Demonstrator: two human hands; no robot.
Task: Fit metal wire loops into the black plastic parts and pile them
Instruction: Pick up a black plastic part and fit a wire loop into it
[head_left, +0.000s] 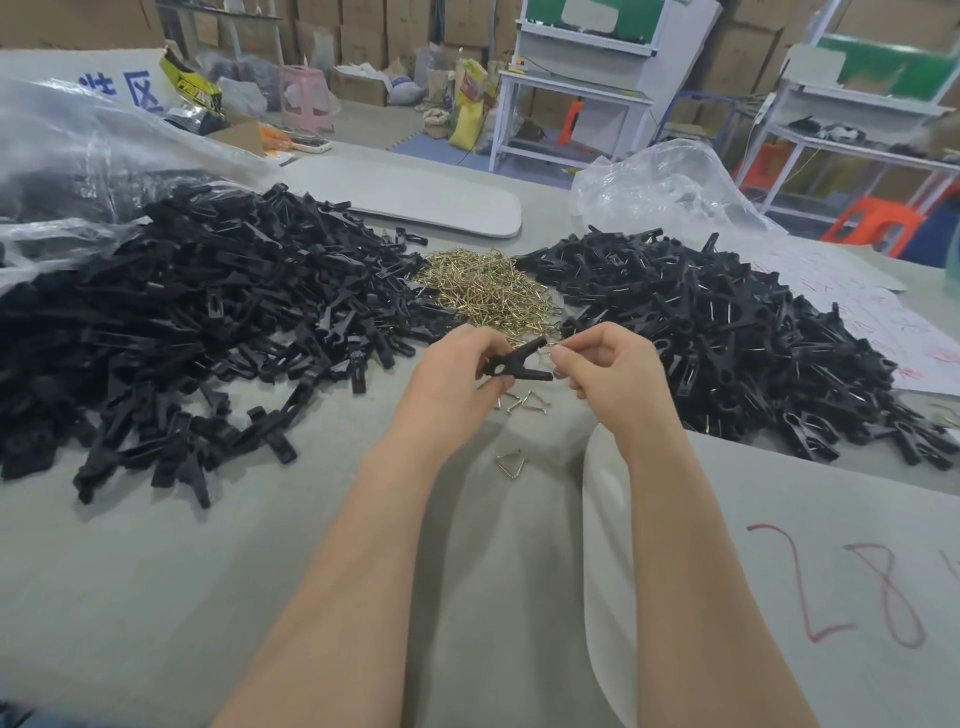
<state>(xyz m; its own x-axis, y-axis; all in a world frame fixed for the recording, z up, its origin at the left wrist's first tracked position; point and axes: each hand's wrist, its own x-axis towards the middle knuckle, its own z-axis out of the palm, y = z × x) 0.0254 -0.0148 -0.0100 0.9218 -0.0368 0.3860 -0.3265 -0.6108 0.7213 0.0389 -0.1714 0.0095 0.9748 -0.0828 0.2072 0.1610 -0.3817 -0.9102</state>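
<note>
Two hands at work between heaps of black parts

The left hand (457, 374) gripped a black plastic part (517, 358) by its ringed end, forked end towards the right hand (608, 374), whose thumb and forefinger pinched a small wire loop (546, 349) beside that fork. Behind them lay a brassy heap of wire loops (488, 296), flanked by a left pile (208, 322) and a right pile (727, 332) of black parts. A few loose loops (524, 402) lay on the grey table (156, 571) under the hands.
</note>
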